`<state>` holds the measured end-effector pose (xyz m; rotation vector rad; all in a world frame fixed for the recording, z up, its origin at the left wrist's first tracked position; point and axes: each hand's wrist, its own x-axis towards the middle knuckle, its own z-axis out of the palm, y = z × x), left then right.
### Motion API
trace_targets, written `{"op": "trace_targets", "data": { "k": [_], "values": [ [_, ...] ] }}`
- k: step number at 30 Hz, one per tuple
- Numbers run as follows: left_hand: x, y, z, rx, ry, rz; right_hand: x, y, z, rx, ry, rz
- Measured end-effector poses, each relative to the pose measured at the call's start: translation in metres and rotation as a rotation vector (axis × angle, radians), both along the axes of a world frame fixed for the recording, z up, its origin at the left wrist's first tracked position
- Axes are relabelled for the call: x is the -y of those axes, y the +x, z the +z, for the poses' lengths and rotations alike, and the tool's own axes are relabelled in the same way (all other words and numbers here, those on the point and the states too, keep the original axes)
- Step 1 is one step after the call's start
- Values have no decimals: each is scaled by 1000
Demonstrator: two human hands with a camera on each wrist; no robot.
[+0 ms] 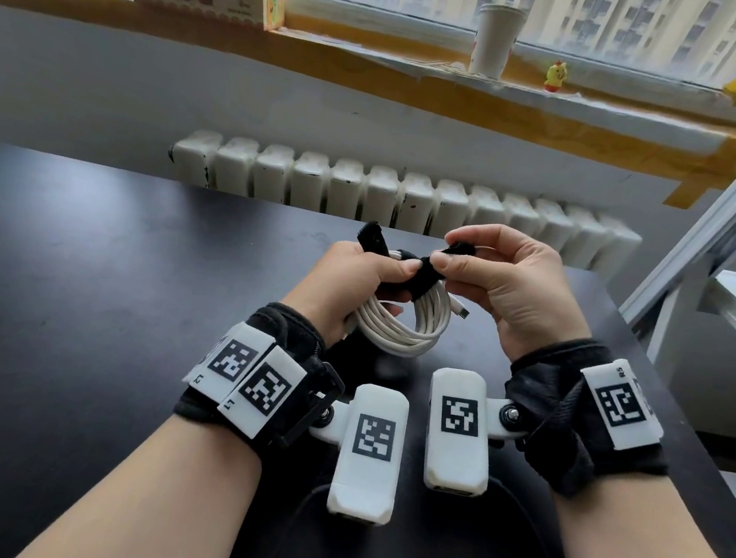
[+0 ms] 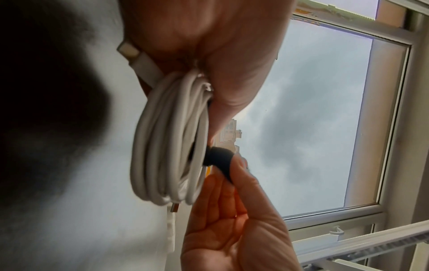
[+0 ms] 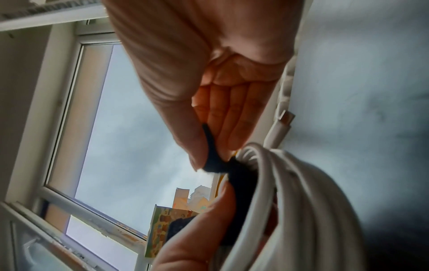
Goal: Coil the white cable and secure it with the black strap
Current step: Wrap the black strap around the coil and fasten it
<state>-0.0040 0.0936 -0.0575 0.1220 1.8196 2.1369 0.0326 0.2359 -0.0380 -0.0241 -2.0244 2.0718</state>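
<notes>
Both hands raised above the dark matte tabletop (image 1: 83, 294), close together, working one bundle.

Left hand (image 1: 356, 282): fingers curled round the coiled white round-sheathed cable (image 1: 402, 323), thumb laid across the top and pressing the black fabric strap (image 1: 416, 275) where it crosses the loops. Grip closed on the coil; several turns hang below the palm, clear of the table. One free end of the strap sticks up behind the left knuckles.

Right hand (image 1: 497, 283): thumb and forefinger pressed together, pinching the other end of the strap just beside the left thumb tip. Remaining fingers curled loosely under, holding nothing that shows. The right wrist view shows the strap end nipped between thumb pad and fingers (image 3: 223, 117), then running down round the white loops.

Strap passes round one side of the coil; whether it is fastened to itself, cannot tell.

A metal-tipped plug end of the cable juts out to the right of the coil, under the right hand. In the left wrist view a second flat connector lies against the left palm.

Behind: white ribbed radiator (image 1: 401, 200) under the sill; white paper cup (image 1: 496, 37) on the window ledge.
</notes>
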Motion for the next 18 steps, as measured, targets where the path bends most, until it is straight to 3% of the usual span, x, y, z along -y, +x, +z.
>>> {"op": "trace_targets", "data": {
  "k": [5,18],
  "values": [
    [-1,-2,-2,19,43,39,-1,-2,-2,10,10,-26],
    [0,-4,-3,-22,97,83,3,2,-1,41,98,198]
  ]
}}
